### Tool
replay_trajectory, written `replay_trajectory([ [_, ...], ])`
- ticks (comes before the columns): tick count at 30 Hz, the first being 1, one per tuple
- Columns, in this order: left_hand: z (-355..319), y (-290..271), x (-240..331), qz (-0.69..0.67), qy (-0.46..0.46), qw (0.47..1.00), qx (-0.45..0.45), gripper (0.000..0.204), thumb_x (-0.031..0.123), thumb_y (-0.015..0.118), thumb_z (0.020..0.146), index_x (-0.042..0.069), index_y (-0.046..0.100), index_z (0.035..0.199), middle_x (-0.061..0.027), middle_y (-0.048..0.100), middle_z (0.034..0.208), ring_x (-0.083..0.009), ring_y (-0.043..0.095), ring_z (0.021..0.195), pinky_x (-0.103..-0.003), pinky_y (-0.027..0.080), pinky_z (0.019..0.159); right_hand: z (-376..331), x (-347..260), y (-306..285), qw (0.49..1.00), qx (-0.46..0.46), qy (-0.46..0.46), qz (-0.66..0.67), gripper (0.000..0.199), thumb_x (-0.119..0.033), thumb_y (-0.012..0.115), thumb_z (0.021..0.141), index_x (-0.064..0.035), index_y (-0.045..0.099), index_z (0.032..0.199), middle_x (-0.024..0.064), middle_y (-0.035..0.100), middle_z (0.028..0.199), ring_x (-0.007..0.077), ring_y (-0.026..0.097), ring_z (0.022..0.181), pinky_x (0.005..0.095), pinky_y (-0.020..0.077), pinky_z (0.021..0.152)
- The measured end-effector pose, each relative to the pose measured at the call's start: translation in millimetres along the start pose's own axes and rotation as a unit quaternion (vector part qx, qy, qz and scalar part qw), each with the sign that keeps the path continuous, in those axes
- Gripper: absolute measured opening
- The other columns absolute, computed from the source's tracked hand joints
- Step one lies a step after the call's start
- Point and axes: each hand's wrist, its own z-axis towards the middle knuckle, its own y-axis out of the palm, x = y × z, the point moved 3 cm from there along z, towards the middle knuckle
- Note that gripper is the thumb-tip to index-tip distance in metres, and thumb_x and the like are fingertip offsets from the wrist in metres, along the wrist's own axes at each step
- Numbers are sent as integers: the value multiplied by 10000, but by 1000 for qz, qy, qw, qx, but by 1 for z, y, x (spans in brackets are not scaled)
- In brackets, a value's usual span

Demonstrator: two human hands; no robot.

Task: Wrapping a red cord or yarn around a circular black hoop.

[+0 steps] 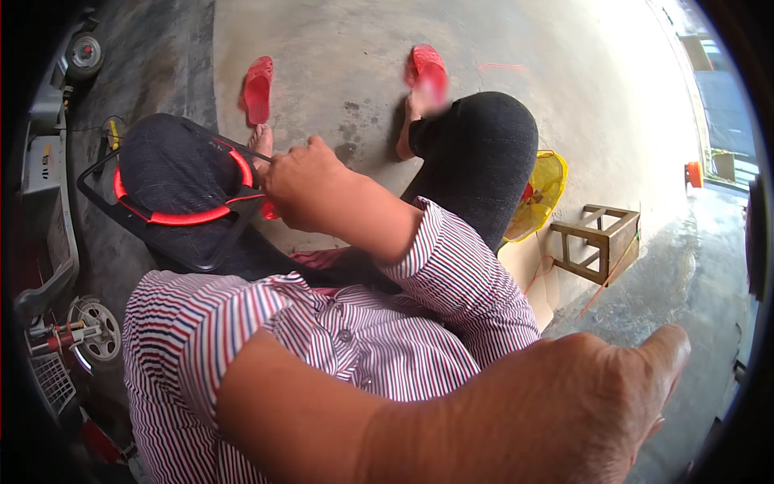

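A black rectangular frame (210, 264) rests around my raised left knee. A bright red-orange ring (189, 218) sits inside the frame and encircles the knee. My right hand (302, 181) reaches across to the frame's right side, its fingers closed on the edge. A short red strand (246, 198) runs from the ring toward this hand, and a red bit (269, 210) shows just under it. My left hand (584, 395) is stretched out low to the right, large and close, with its fingers curled together; whatever they hold is hidden.
Right of my right leg stand a yellow container (548, 194) with red stuff inside and a wooden stool (601, 246) with a red strand over it. Red slippers (258, 89) lie ahead on the concrete floor (347, 48). Wheeled machinery (98, 331) lines the left side.
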Motion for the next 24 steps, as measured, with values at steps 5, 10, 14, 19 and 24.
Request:
replay_trajectory([
  [5, 3, 6, 2, 39, 3, 999, -17, 312, 293, 653, 914, -11, 628, 845, -93, 620, 701, -185, 538, 535, -301, 398, 470, -1, -3, -6, 999, -19, -14, -39, 521, -186, 576, 865, 104, 467, 1284, 138, 684, 971, 280, 679, 906, 439, 465, 815],
  [10, 10, 7, 4, 99, 3, 994, -48, 302, 286, 653, 912, -11, 631, 864, -98, 634, 725, -189, 555, 557, -302, 409, 485, -1, 3, -10, 997, -74, -8, 17, 512, -228, 566, 883, 81, 504, 1287, 218, 631, 1119, 383, 513, 1131, 470, 446, 844],
  [14, 8, 13, 9, 158, 4, 983, -91, 294, 280, 653, 911, -12, 634, 880, -103, 645, 743, -192, 568, 574, -303, 417, 497, 3, -1, -1, 995, -50, 58, 62, 475, -279, 548, 902, 27, 585, 1262, 283, 552, 1309, 491, 327, 1373, 506, 428, 885],
  [19, 3, 34, 43, 191, -12, 981, 31, 283, 232, 640, 785, -18, 647, 919, -81, 632, 814, -194, 557, 644, -294, 436, 567, -5, -2, -8, 997, -57, -4, -42, 600, -252, 620, 864, 101, 434, 1313, 124, 700, 936, 273, 689, 865, 432, 479, 779],
  [24, 8, 53, 51, 127, 22, 990, 57, 237, 237, 631, 784, 5, 633, 832, -77, 610, 764, -192, 561, 623, -303, 431, 546, 1, -2, 0, 999, -14, -11, -36, 545, -250, 629, 853, 63, 473, 1272, 138, 693, 964, 284, 689, 893, 441, 482, 810],
])
